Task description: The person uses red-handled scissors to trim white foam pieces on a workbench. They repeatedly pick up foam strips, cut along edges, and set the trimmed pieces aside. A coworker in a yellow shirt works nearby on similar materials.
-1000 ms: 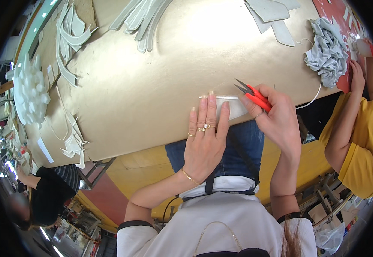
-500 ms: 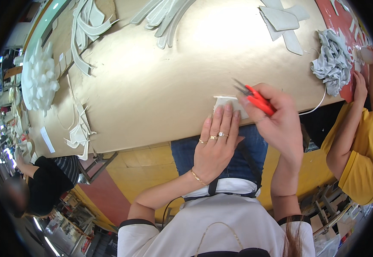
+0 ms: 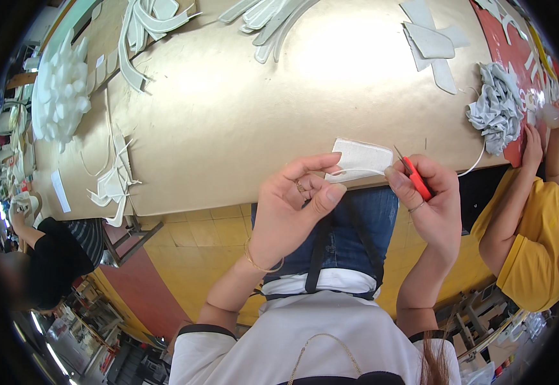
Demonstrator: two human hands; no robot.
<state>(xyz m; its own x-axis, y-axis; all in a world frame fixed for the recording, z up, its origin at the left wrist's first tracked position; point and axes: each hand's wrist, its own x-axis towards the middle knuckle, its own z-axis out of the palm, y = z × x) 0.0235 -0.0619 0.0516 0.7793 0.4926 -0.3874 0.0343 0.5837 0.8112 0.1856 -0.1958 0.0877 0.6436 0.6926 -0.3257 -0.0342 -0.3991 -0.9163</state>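
Note:
A small off-white piece of fabric or leather (image 3: 361, 154) with a stitched edge lies at the table's near edge, just beyond my hands. Over its near side, a thin white cord or strip (image 3: 359, 170) bends between the two hands. My left hand (image 3: 302, 192) is raised at the piece's left, thumb and index finger apart; the cord's left end reaches its fingertips, with no firm grip visible. In my right hand (image 3: 430, 192) are red-handled thread snips (image 3: 419, 178), blades pointing up and away. That hand's thumb and fingertip meet at the cord's right end.
A bronze-coloured table (image 3: 228, 135) spreads ahead. Grey cut pieces (image 3: 273, 29) lie at its far side, more crossed pieces (image 3: 432, 42) at far right. A crumpled grey bundle (image 3: 497, 106) sits right, white scraps (image 3: 113, 183) left. A person in yellow (image 3: 533, 237) works at right.
My left hand has lifted off the fabric piece, uncovering it, and turned with its fingers apart. My right hand has moved right and lower with the snips, and the cord now stretches between both hands.

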